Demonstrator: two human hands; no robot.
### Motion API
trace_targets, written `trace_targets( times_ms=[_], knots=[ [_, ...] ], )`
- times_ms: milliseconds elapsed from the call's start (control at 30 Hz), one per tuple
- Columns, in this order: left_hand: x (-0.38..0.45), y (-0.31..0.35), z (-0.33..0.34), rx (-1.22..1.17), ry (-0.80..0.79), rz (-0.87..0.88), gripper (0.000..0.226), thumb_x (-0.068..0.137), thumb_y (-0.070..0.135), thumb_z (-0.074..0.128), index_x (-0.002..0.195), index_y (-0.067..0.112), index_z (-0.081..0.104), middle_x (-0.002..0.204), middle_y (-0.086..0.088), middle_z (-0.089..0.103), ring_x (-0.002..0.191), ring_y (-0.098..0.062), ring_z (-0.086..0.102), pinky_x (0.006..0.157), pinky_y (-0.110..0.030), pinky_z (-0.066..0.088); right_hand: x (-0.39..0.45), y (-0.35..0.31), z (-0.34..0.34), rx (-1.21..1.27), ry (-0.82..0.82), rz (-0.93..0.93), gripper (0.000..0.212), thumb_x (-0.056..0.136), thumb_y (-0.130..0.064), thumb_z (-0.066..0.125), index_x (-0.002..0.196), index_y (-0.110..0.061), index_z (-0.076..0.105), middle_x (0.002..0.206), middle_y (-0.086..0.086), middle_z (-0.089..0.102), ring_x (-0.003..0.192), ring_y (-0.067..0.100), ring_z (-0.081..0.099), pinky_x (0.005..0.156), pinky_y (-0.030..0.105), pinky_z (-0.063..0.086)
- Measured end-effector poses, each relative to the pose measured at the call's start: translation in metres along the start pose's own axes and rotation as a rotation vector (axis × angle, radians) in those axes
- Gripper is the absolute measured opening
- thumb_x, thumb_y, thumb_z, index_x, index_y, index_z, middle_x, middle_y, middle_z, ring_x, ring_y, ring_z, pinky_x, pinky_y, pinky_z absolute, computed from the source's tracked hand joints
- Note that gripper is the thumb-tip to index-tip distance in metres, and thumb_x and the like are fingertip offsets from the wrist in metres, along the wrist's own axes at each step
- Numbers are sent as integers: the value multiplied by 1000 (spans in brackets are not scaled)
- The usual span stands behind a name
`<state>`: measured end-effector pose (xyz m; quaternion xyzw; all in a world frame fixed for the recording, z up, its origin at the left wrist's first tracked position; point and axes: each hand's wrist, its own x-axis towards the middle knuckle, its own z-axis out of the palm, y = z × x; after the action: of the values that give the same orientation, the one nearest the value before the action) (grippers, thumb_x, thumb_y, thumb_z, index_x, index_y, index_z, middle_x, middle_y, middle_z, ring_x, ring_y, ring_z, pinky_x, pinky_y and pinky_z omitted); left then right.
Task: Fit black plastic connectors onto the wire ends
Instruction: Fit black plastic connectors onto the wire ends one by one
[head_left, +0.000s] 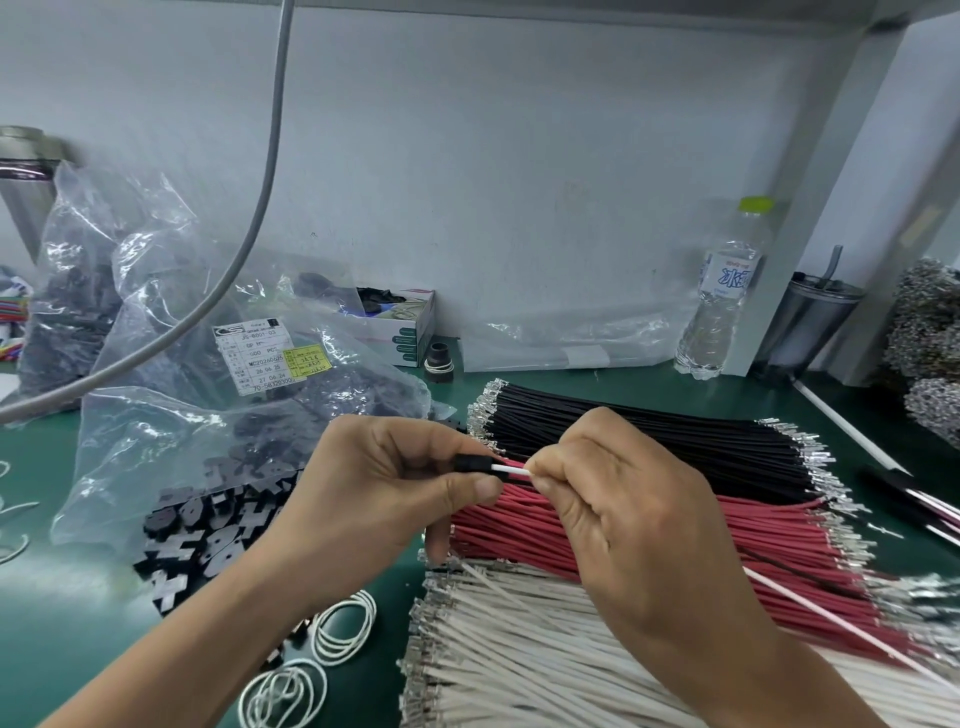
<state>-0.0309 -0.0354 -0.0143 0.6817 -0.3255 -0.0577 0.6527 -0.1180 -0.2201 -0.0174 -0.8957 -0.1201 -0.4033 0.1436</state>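
Note:
My left hand (382, 486) pinches a small black plastic connector (471, 463) between thumb and fingers. My right hand (618, 512) pinches a white wire (511, 471) whose end goes into the connector; the wire's far part (831, 621) trails out to the right over the bundles. Below the hands lie three flat bundles of cut wires with metal terminals: black wires (675, 431), red wires (649, 540) and white wires (519, 649). Loose black connectors (208, 540) spill from a clear bag at the left.
Clear plastic bags (156, 291) of black parts crowd the left of the green mat (62, 623). White rubber bands (343, 629) lie near my left forearm. A water bottle (722, 296), a tumbler (815, 322) and terminal reels (930, 332) stand at the right. A grey cable (260, 197) hangs overhead.

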Motion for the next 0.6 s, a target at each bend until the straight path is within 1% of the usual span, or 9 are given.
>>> trace_targets(
  times_ms=[200,267,333,367,433,467,500,567,600],
  knots=[
    [-1,4,-1,80,-40,36,11,76,13,83,86,19,83,59,-2,73,37,-13,59,42,-13,43,-3,1,2,-11,27,-53,14,97,-13,60,88,-9,70,83,-4,54,65,13,49,53,29,45],
    [-1,3,-3,121,-46,40,11,78,17,83,88,22,84,62,-2,74,38,-15,61,43,-20,47,-4,4,0,-6,45,-43,16,98,-14,59,87,-9,70,83,-4,55,65,12,49,53,28,45],
    [-1,2,-1,179,-73,17,9,80,18,85,86,24,83,68,-5,76,41,-19,63,43,-33,53,-2,-1,0,35,51,-47,19,98,-17,55,88,-10,69,85,-4,55,67,11,50,55,29,45],
    [-2,0,3,196,-119,3,10,81,12,86,83,21,82,66,-7,75,42,-20,65,43,-36,54,0,-6,2,57,34,-68,18,96,-18,55,89,-11,68,85,-3,55,68,12,50,55,30,46],
    [-7,-5,11,208,-180,-6,22,79,-5,77,71,15,77,59,-9,71,44,-21,66,41,-42,56,2,-20,7,28,-17,-135,11,89,-19,58,89,-12,67,85,-2,55,70,14,51,52,34,48],
    [-7,-6,13,208,-175,10,25,79,-6,75,69,17,76,58,-9,71,44,-22,66,41,-42,56,4,-23,8,-5,-24,-149,7,87,-18,62,89,-13,67,85,-2,55,70,14,52,51,34,48],
    [-6,-6,13,200,-156,29,24,81,-2,79,72,20,78,60,-8,72,44,-22,66,42,-39,56,6,-21,6,-18,-16,-139,5,88,-15,65,91,-14,68,85,-2,57,70,15,54,51,34,49],
    [-2,-4,8,123,-102,21,10,80,14,86,84,22,83,63,-7,74,42,-19,62,43,-27,51,8,-6,-3,5,16,-109,7,93,-15,67,97,-13,72,86,-2,59,71,16,57,53,34,51],
    [0,-4,4,75,-66,7,12,77,17,87,88,20,84,62,-7,73,40,-17,60,42,-20,46,8,1,-8,16,19,-99,10,95,-17,65,99,-12,73,86,-2,61,70,17,58,53,35,51]
  ],
)
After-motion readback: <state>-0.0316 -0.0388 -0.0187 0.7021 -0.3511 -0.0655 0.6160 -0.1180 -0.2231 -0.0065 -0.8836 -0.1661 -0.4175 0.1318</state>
